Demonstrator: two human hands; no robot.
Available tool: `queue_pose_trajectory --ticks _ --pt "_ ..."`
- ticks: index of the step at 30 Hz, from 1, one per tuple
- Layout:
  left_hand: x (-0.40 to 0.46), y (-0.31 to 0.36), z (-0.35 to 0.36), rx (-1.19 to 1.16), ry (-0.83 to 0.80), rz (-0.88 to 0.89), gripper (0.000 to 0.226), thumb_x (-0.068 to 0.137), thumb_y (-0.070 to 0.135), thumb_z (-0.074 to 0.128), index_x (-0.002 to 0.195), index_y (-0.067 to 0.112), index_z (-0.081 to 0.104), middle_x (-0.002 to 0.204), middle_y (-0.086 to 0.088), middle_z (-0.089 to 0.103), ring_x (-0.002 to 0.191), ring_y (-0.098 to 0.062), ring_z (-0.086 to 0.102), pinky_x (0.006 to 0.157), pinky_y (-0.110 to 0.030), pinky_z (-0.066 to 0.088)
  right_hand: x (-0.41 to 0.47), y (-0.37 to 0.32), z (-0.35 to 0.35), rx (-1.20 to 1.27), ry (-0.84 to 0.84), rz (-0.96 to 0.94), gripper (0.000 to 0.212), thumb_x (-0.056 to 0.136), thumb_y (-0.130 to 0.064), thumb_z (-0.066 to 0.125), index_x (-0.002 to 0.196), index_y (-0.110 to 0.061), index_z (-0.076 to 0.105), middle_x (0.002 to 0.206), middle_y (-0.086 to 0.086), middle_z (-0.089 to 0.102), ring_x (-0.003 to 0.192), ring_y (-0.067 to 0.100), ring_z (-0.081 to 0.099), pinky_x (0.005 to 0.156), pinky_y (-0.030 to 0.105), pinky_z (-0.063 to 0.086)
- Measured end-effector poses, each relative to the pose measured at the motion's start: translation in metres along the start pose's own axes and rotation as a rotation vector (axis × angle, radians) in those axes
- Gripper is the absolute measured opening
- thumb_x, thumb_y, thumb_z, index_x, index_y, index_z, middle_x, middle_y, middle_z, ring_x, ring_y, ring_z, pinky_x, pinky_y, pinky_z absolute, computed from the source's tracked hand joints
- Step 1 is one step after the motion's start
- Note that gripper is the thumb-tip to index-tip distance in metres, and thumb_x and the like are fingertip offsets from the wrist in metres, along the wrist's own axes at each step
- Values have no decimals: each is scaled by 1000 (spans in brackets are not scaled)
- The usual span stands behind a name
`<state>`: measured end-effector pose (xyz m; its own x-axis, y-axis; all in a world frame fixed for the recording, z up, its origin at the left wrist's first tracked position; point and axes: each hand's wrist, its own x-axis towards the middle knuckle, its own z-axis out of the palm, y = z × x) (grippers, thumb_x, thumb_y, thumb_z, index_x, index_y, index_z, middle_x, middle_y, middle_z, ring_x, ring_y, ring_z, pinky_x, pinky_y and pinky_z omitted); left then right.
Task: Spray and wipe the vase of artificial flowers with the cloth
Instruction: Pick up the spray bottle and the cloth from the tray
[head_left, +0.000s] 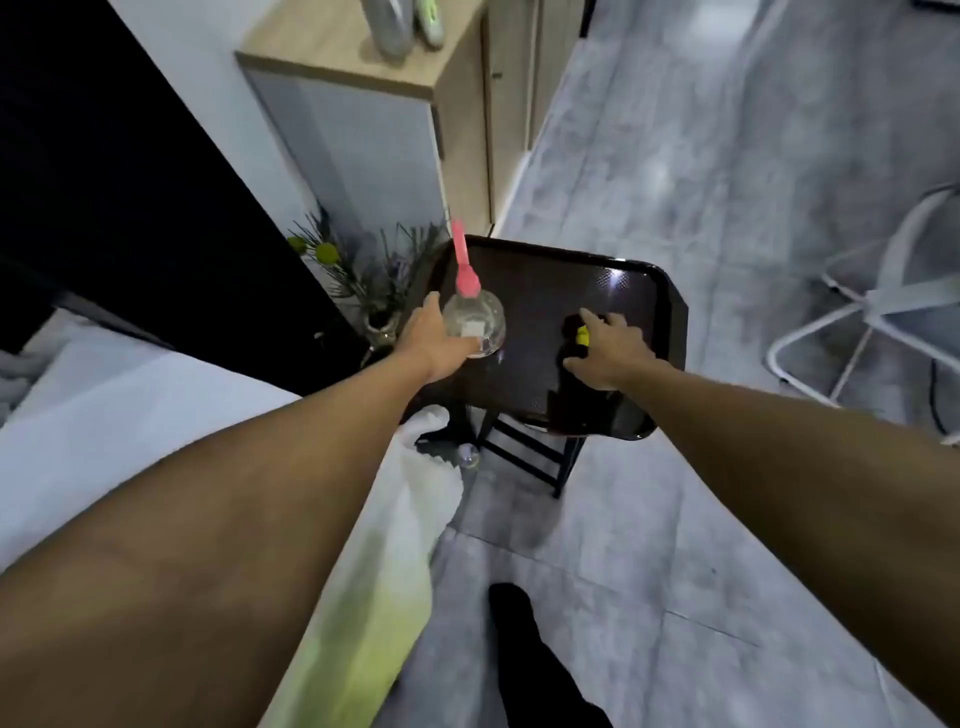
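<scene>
Head view: one camera is looking down on both arms reaching over a dark tray-topped bench (639, 291).
Left hand (434, 340): its grip is wrapping the clear spray bottle (475, 325) with the pink nozzle, standing on the bench.
Right hand (605, 353): its fingers are spreading over a dark cloth (571, 332) with a yellow patch; whether they are pinching it, I cannot tell.
Vase of artificial flowers (382, 327): it is standing just beside the bench's left edge, near the left hand, untouched.
Risk: the left arm is passing close to the stems, so lifting the bottle carelessly could topple the vase.
Count: one bottle, one cloth, one vase, two hands.
</scene>
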<state>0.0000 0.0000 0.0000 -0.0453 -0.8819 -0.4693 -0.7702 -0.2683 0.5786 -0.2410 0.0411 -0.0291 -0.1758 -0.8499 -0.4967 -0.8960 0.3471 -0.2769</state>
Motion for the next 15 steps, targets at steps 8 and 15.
queue_pose_trajectory --ticks 8,15 --pt "60 30 35 -403 134 30 82 78 29 72 147 34 27 124 0 61 111 -20 61 99 -35 46 44 21 43 -22 55 -17 63 86 -18 70 141 -23 39 145 17 26 120 47 36 102 54 44" --pt "45 24 29 -306 238 104 30 92 24 62 121 21 54 102 0 64 99 -22 62 85 -31 46 43 9 34 103 166 -58 41 77 -19 72 114 -19 55 117 13 46 102 40 54 90 46 52"
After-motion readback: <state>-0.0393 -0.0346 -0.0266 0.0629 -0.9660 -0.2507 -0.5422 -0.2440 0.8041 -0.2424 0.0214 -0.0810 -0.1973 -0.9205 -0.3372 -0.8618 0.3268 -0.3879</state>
